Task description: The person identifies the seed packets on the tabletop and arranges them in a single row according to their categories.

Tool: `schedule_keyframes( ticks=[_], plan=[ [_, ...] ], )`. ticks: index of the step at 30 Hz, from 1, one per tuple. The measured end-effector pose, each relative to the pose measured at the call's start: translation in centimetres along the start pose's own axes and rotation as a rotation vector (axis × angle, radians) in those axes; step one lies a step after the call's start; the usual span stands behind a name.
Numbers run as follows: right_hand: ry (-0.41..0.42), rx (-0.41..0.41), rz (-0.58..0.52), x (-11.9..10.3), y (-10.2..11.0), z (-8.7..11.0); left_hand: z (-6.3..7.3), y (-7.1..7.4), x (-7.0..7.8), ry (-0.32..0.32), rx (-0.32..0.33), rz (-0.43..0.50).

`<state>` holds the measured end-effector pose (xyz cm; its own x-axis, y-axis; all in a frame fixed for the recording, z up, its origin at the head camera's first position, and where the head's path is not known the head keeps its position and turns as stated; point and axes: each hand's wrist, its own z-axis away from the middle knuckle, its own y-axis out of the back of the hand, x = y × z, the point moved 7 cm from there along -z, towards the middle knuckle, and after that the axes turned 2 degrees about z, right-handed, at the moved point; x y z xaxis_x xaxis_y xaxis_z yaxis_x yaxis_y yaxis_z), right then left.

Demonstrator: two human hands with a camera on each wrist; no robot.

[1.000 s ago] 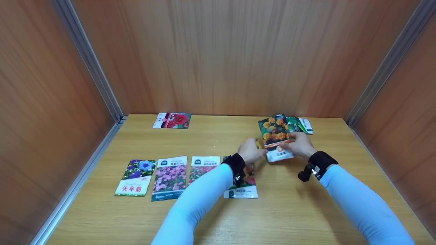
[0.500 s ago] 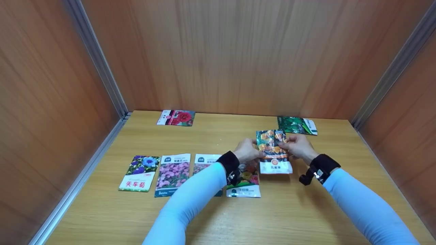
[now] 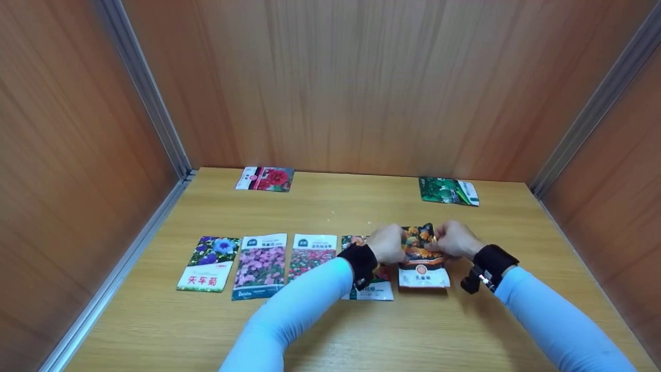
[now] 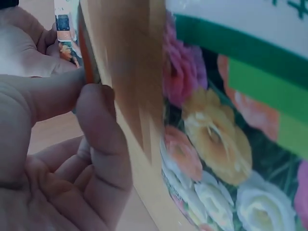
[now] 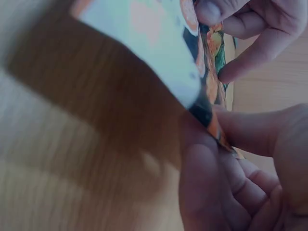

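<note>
A seed packet with orange flowers [image 3: 422, 268] is held between my two hands, slightly above the table at the right end of a row. My left hand [image 3: 387, 245] pinches its left edge, as the left wrist view also shows. On the opposite edge, my right hand [image 3: 456, 239] pinches the packet between thumb and fingers, clearly seen in the right wrist view. Just left lies a mixed-flower seed packet [image 3: 371, 292], partly covered by my left hand and wrist. In the left wrist view its colourful blooms [image 4: 216, 137] fill the right side.
Further left in the row lie a pink-flower packet [image 3: 312, 253], a purple-pink packet [image 3: 260, 266] and a blue-flower packet [image 3: 209, 263]. At the back are a red-flower packet [image 3: 265, 179] and a green packet [image 3: 448, 191]. Wooden panels enclose the table [image 3: 170, 330] behind and on both sides.
Both hands have brought the orange-flower packet toward the front, away from the green packet, and lowered it beside the mixed-flower packet. The other packets stay put.
</note>
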<state>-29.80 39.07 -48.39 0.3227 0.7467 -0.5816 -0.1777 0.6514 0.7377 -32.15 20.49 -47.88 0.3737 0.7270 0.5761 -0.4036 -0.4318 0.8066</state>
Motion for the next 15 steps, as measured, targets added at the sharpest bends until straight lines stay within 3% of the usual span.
schedule_keyframes(
  ticks=[4,9,15],
  plan=[
    [0.01,-0.033,0.042,0.3,-0.6,0.2,0.4,-0.6,0.4,-0.026,-0.01,-0.12],
    [0.036,-0.042,0.066,0.5,-0.9,0.2,0.7,-1.2,0.4,-0.012,-0.057,-0.12],
    [0.042,-0.032,0.098,0.9,-1.4,0.3,0.8,-1.1,0.5,-0.038,-0.054,-0.152]
  ],
)
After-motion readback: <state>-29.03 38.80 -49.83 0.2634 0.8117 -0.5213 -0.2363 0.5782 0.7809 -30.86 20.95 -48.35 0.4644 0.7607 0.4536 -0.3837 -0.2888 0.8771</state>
